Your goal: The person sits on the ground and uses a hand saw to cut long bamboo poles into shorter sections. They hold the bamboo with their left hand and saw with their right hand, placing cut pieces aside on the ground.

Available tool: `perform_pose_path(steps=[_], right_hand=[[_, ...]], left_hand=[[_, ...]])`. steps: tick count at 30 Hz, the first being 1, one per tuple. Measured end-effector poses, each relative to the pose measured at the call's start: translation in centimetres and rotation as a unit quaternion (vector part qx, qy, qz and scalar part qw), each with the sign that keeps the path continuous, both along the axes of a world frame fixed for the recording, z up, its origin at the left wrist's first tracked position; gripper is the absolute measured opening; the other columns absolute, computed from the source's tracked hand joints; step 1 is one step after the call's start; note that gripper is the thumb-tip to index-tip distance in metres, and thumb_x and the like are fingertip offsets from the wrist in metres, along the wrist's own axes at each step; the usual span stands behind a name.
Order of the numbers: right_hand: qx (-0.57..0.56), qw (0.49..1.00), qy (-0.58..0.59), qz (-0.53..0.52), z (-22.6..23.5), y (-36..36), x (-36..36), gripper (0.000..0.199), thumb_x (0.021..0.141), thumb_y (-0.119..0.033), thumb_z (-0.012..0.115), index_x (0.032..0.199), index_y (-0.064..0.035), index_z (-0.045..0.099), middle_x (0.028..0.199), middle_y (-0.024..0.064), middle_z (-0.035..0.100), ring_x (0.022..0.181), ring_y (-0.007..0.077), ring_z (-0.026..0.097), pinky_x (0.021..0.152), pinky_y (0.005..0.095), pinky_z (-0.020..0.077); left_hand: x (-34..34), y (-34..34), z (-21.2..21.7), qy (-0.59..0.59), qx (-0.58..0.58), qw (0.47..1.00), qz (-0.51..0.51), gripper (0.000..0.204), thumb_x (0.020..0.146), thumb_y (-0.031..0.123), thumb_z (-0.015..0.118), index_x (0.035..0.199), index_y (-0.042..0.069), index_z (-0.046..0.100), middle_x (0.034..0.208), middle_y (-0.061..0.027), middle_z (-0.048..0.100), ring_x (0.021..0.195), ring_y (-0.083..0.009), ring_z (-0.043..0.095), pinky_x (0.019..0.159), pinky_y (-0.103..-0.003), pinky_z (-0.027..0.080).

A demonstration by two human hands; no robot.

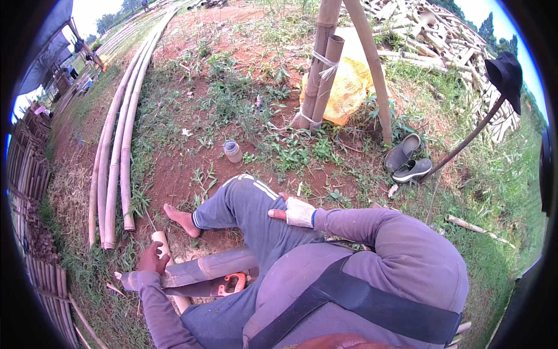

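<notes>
At the lower left, my bare left hand (152,259) is closed around the side of a short, pale bamboo piece (160,239) that stands up beside a thick bamboo pole (206,269). The pole lies crosswise in front of me, partly under my leg. Against its near side rests a handsaw (233,283) with an orange handle, its dark blade partly hidden. My right hand (295,212) wears a white glove with bare fingertips. It lies on my bent knee with the thumb apart from the fingers, holding nothing.
Long bamboo poles (123,134) lie at the left. A jar (232,151) stands on the soil ahead. Tied bamboo posts (324,75) rise beyond it, near an orange mesh sack (349,93). Dark shoes (404,156) and a stick with a black hat (504,75) are at the right.
</notes>
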State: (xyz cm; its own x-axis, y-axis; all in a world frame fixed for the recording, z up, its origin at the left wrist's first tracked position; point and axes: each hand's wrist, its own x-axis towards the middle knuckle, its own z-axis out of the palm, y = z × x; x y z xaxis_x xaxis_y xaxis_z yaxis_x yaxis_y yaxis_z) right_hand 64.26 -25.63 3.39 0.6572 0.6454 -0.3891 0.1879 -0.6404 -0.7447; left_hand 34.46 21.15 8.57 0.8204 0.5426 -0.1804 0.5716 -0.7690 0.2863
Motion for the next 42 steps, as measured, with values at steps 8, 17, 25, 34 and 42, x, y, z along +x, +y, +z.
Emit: perform_pose_path(steps=[8, 17, 25, 34, 42], right_hand=[[-0.083, 0.944, -0.292, 0.127, 2.8, 11.8, 5.1, 0.084, 0.094, -0.054, 0.071, 0.157, -0.0037, 0.048, 0.156, 0.0283, 0.052, 0.138, 0.0429, 0.059, 0.113, 0.0514, 0.0494], [-0.307, 0.824, -0.323, 0.35, 4.8, 22.2, 5.5, 0.057, 0.098, -0.056, 0.067, 0.13, -0.0103, 0.076, 0.135, 0.0148, 0.074, 0.126, 0.0328, 0.071, 0.106, 0.0501, 0.0538], [-0.29, 0.818, -0.369, 0.333, 3.1, 22.0, 4.6, 0.059, 0.097, -0.06, 0.067, 0.126, -0.0102, 0.078, 0.127, 0.0153, 0.076, 0.121, 0.0339, 0.072, 0.102, 0.0504, 0.0541], [-0.236, 0.824, -0.403, 0.321, 2.4, 21.2, 4.9, 0.056, 0.093, -0.06, 0.073, 0.111, -0.007, 0.081, 0.112, 0.0198, 0.079, 0.108, 0.0368, 0.077, 0.093, 0.0494, 0.0596], [-0.231, 0.822, -0.415, 0.313, 2.5, 21.2, 4.4, 0.05, 0.092, -0.055, 0.074, 0.112, -0.0101, 0.081, 0.112, 0.0158, 0.08, 0.109, 0.0345, 0.076, 0.095, 0.049, 0.0572]], left_hand=[[-1.0, -0.3, -0.3, 0.073, 0.008, 0.997, 0.012, 0.055, 0.086, 0.035, 0.085, 0.134, 0.013, 0.07, 0.114, -0.0172, 0.079, 0.107, -0.0364, 0.075, 0.096, -0.046, 0.059], [-2.6, 0.8, -2.5, 0.089, -0.062, 0.99, 0.086, 0.058, 0.087, 0.039, 0.081, 0.138, 0.016, 0.069, 0.119, -0.0155, 0.078, 0.114, -0.0351, 0.073, 0.103, -0.045, 0.056], [-2.8, 1.5, -3.5, 0.114, -0.051, 0.988, 0.09, 0.059, 0.088, 0.04, 0.078, 0.142, 0.019, 0.067, 0.128, -0.019, 0.074, 0.12, -0.0385, 0.07, 0.106, -0.048, 0.055], [-3.6, 0.5, -2.8, 0.128, -0.046, 0.985, 0.11, 0.06, 0.087, 0.041, 0.079, 0.141, 0.018, 0.068, 0.127, -0.0174, 0.075, 0.118, -0.0386, 0.071, 0.105, -0.049, 0.056], [-5.1, 0.6, -3.1, 0.108, -0.032, 0.986, 0.125, 0.058, 0.087, 0.04, 0.08, 0.14, 0.019, 0.069, 0.117, -0.0158, 0.078, 0.114, -0.0362, 0.073, 0.102, -0.048, 0.057]])
